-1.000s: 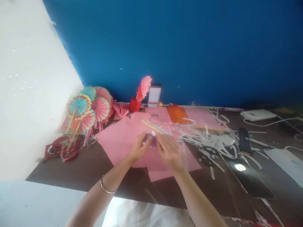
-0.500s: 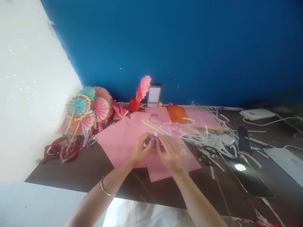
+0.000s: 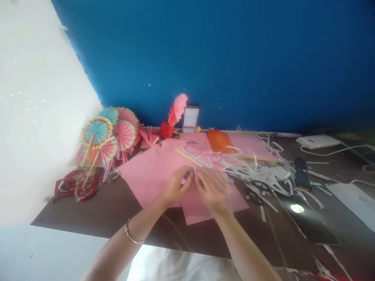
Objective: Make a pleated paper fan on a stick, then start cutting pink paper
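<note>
My left hand (image 3: 176,185) and my right hand (image 3: 213,189) meet fingertip to fingertip over a spread of pink paper sheets (image 3: 146,173) on the dark table (image 3: 99,208). Both pinch a small whitish piece (image 3: 193,170) between them; I cannot make out what it is. A silver bangle sits on my left wrist. Just beyond the fingers lie a yellow stick (image 3: 187,157) and a metal ring (image 3: 192,148).
Folded paper fans (image 3: 108,134) stand at the left, red scissors (image 3: 74,186) in front of them. A red cup (image 3: 166,128) holds a pink fan at the back. White paper strips (image 3: 258,169), black scissors (image 3: 256,191), a phone (image 3: 307,218), a power bank (image 3: 318,141) and cables fill the right.
Both hands have shifted a little and closed together on the small piece, fingertips now touching. Everything else on the table is as before.
</note>
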Demonstrator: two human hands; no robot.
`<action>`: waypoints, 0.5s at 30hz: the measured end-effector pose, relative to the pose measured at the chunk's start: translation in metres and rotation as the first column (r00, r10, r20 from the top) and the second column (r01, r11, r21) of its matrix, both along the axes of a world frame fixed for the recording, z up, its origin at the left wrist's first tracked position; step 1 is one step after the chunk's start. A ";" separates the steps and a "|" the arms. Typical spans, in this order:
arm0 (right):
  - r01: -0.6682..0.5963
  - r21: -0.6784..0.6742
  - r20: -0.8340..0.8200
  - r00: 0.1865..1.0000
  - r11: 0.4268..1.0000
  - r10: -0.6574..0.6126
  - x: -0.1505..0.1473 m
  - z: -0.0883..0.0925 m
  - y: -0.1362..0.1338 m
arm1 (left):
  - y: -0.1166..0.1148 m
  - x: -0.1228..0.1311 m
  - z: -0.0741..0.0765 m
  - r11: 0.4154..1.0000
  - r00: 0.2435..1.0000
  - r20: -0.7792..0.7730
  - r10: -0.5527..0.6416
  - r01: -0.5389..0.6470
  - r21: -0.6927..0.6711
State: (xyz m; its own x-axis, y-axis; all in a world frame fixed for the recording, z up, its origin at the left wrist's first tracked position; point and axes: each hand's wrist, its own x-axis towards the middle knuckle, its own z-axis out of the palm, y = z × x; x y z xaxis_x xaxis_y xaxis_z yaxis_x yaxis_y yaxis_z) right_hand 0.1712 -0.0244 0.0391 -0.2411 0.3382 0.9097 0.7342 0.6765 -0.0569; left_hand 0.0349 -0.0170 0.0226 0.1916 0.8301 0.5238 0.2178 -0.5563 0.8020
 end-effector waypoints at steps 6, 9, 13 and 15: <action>-0.027 -0.130 -0.078 0.997 0.991 0.017 -0.003 0.004 -0.001 | 0.004 -0.002 -0.004 0.993 0.986 0.169 -0.006 0.025 -0.111; -0.072 -0.300 -0.238 0.971 0.951 -0.001 0.002 0.013 -0.001 | 0.012 -0.009 -0.003 0.991 0.971 0.233 0.054 -0.023 -0.133; -0.426 -0.717 -0.440 0.891 0.552 0.116 0.025 0.033 0.003 | 0.028 -0.021 -0.008 0.949 0.951 0.288 0.111 -0.016 -0.314; -0.608 -0.769 -0.567 0.791 0.198 0.229 0.036 0.039 0.006 | 0.034 -0.025 -0.011 0.915 0.936 0.335 0.106 0.040 -0.401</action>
State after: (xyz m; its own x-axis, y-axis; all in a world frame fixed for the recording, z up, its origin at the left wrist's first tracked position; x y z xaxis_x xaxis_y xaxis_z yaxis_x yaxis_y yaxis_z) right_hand 0.2077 -0.0179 0.0780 -0.4544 0.8788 0.1458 0.1733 0.2478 -0.9532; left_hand 0.0099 0.0169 0.0113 0.0299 0.9836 0.1781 -0.0978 -0.1744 0.9798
